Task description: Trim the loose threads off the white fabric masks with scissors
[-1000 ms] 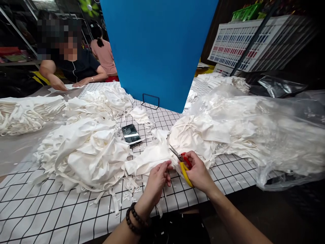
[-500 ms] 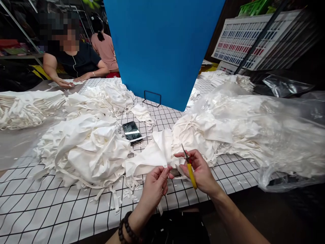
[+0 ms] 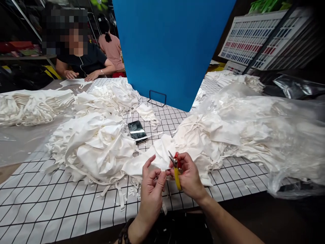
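Note:
My left hand pinches the edge of a white fabric piece between thumb and fingertips, with its index finger raised. In my right hand is a pair of small scissors with yellow and red handles, blades pointing up and to the left. The fingertips of both hands nearly meet at the fabric's near edge. That piece lies on the table between a large heap of white fabric pieces on the left and another white heap on the right. Small white scraps are scattered just left of my left hand.
A phone lies on the grid-patterned tablecloth. Behind it rises a blue board with a black wire stand. At right, a clear plastic bag covers more fabric. A co-worker sits across at the left.
The view has shifted slightly left. My right hand has turned the scissors, bringing the red handle into sight and the blades closer to my left hand. My left index finger has lifted.

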Available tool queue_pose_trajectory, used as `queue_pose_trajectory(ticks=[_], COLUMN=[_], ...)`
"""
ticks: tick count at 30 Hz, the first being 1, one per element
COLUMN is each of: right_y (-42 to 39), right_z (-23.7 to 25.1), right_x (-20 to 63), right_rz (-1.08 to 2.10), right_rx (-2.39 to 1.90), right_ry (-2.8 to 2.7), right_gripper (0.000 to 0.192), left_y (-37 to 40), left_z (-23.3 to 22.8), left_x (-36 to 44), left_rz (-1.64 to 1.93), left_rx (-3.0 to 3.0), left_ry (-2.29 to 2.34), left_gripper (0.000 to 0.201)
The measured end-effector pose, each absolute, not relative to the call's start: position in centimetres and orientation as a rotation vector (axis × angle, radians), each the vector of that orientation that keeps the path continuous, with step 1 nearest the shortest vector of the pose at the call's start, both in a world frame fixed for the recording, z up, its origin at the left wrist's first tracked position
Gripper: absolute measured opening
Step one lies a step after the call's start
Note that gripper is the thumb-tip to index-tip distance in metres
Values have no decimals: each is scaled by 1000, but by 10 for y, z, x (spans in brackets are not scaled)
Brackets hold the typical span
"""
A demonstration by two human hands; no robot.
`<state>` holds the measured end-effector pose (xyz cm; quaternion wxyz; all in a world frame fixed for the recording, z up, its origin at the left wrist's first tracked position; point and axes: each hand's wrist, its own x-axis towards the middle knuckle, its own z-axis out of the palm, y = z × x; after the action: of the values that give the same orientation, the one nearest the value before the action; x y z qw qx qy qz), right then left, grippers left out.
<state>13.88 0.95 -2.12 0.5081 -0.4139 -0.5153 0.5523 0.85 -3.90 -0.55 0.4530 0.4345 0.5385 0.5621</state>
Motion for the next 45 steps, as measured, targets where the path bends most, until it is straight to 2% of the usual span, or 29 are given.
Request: queue_pose_trajectory(ticks=[7, 16, 21, 27, 31, 37, 45], right_y=[3, -9, -11, -10, -11, -15, -16], right_z=[-10, 34, 36, 38, 38, 35, 31], right_x=[156, 208, 201, 198, 198, 199, 199], right_rz=[1532, 1111, 1016, 1009, 1010, 874, 918], right_rx=[-1008, -1582, -1591, -1597, -1566, -1605, -1614], right_ry=[-1203, -2021, -2128, -2154, -2182, -2196, -2223], right_gripper=[39, 45, 38, 40, 35, 33, 34], left_y=[-36, -37, -36, -38, -37, -36, -36], left_z=[-8, -15, -11, -9, -8, -6, -4], left_x=[11, 8, 8, 6, 5, 2, 1], left_rz=[1335, 1266, 1188, 1172, 1146, 1109, 1102], left_rx=[967, 1244, 1355, 1422, 1411, 1428, 1453], left_ry=[1028, 1162, 1149, 1112, 1091, 1114, 1097], left_gripper=[22, 21, 22, 22, 22, 25, 26])
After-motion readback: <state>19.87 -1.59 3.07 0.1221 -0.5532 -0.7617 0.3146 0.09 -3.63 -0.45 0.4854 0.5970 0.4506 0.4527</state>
